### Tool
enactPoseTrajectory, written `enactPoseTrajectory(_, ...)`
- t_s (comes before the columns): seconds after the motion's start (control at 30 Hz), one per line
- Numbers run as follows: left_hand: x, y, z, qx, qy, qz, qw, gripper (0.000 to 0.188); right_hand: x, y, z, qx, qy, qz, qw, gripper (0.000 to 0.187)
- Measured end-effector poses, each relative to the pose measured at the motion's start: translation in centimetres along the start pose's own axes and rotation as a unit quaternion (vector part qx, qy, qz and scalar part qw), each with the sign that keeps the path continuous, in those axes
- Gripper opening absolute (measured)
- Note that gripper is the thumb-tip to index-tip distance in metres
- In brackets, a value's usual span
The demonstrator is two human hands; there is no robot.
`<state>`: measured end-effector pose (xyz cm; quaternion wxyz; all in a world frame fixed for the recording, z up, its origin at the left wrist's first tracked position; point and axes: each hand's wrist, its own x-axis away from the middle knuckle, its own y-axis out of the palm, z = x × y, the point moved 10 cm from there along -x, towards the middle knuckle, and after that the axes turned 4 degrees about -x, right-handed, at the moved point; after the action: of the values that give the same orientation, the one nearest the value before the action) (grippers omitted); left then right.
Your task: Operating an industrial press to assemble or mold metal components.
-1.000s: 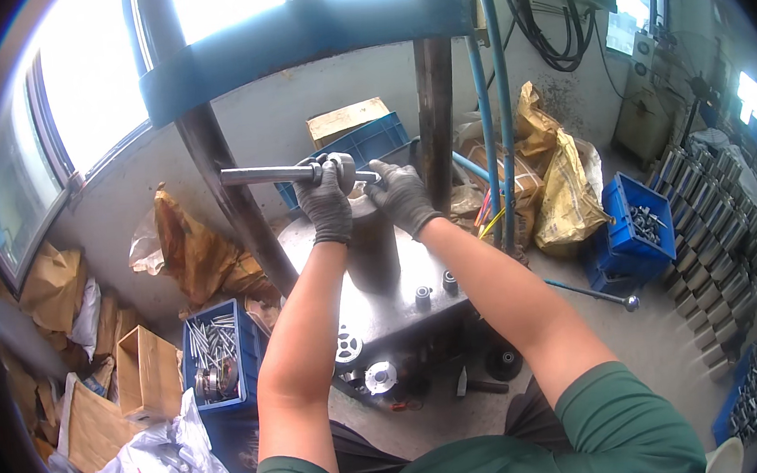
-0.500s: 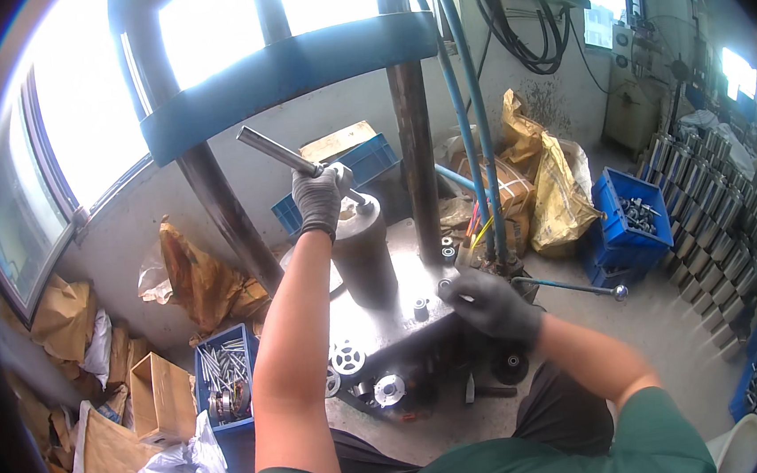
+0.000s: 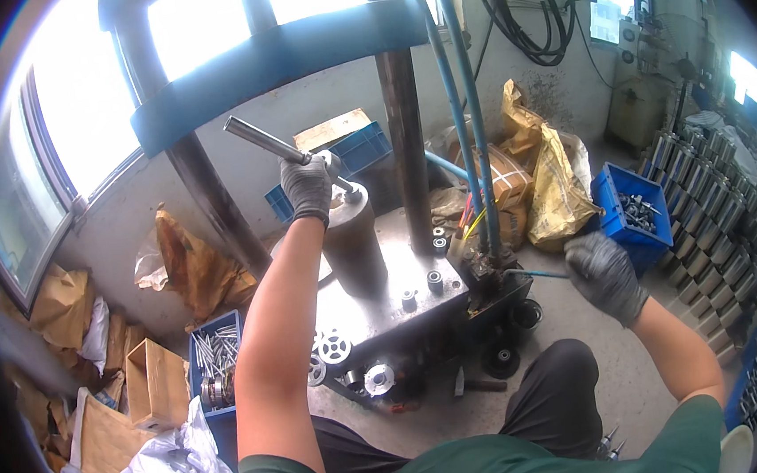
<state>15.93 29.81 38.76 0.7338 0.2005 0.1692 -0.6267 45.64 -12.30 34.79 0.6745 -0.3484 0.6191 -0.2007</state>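
Shaft (image 3: 264, 138) in left grip (image 3: 305, 190)

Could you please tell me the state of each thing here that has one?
Left hand, closed around the metal shaft
Right hand, curled at the lever's end, grip unclear
Metal shaft, slanted, held
Lever, partly hidden by the right hand
Metal cylinder, upright on the metal table
Left blue bin, open, holding rods
Right blue bin, open, holding metal parts
Wooden box, open
Hammer, lying on the floor
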Motion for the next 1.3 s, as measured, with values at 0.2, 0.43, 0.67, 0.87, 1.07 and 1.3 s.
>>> enactPoseTrajectory(0.2, -0.6, 0.6, 0.9, -0.103, 0.063, 0.003, 0.993, 0.017, -7.8, -1.1, 2.7, 0.004, -0.029, 0.149, 0.988, 0.026)
enactPoseTrajectory(0.43, -2.5, 2.2, -0.5, -0.154, 0.114, -0.026, 0.981, 0.019, -12.7, 1.2, 6.9, 0.078, 0.007, 0.177, 0.981, 0.065)
enactPoseTrajectory(0.67, -1.9, 3.6, 0.9, -0.146, 0.060, -0.061, 0.986, 0.024, -10.9, 2.8, 10.2, 0.064, 0.110, 0.088, 0.988, 0.058)
enactPoseTrajectory(0.87, -2.5, 4.9, 2.5, -0.275, 0.073, -0.100, 0.953, 0.030, -9.0, 2.2, 8.1, 0.022, 0.110, 0.038, 0.993, 0.034)
enactPoseTrajectory(1.07, -3.9, 7.8, 0.5, -0.247, 0.067, -0.189, 0.948, 0.032, -4.8, 1.0, 5.5, 0.003, 0.069, 0.016, 0.997, 0.017)
enactPoseTrajectory(1.3, -3.9, 6.8, 0.6, -0.266, 0.073, -0.164, 0.947, 0.035, 1.0, 2.0, 2.3, 0.003, 0.114, -0.154, 0.982, 0.046)
